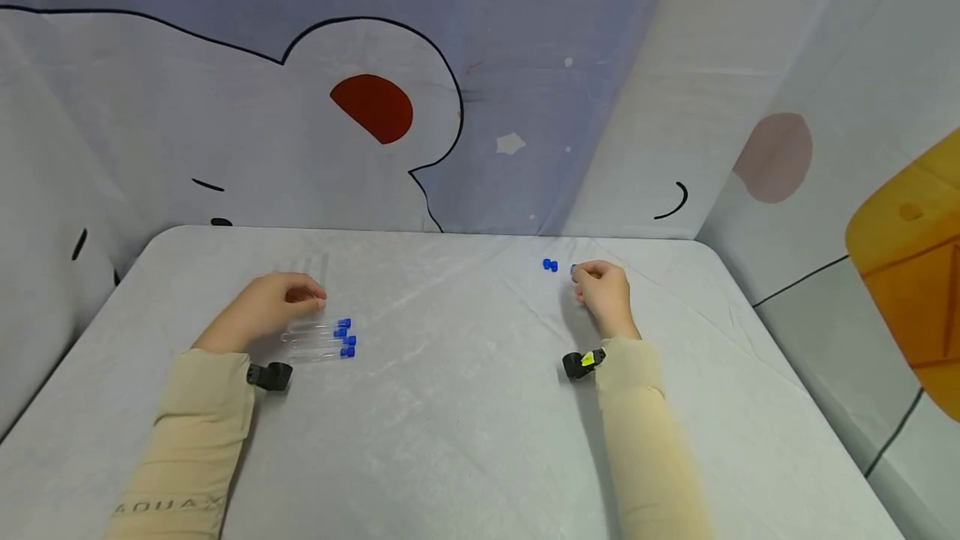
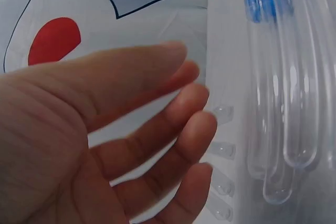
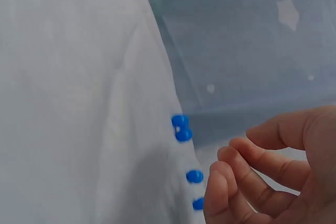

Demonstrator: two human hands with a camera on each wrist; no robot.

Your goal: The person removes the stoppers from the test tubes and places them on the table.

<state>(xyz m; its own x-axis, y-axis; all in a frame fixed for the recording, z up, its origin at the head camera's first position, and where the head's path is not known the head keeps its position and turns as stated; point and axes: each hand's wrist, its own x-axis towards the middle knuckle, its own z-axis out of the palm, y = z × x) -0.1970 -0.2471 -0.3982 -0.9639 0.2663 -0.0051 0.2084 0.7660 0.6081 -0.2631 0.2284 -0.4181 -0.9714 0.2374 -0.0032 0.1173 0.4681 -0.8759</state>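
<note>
My left hand (image 1: pixel 273 307) hovers with thumb and fingers loosely bent and apart, and nothing lies between them in the left wrist view. Just to its right on the table are several clear test tubes (image 2: pixel 300 129) with blue caps (image 1: pixel 347 323). Beyond its fingertips, a row of clear tubes (image 2: pixel 224 150) without visible caps is partly hidden by the hand. At the far right, my right hand (image 1: pixel 606 297) is over the table with bent fingers, thumb and forefinger apart. Loose blue caps (image 3: pixel 195 176) lie beside its fingertips; one is partly covered by them.
The white-covered table (image 1: pixel 450 423) ends at a printed cloth wall (image 1: pixel 525 148) close behind the loose caps. A yellow-orange shape (image 1: pixel 911 273) is at the right edge of the head view. Each wrist carries a small black camera (image 1: pixel 272 376).
</note>
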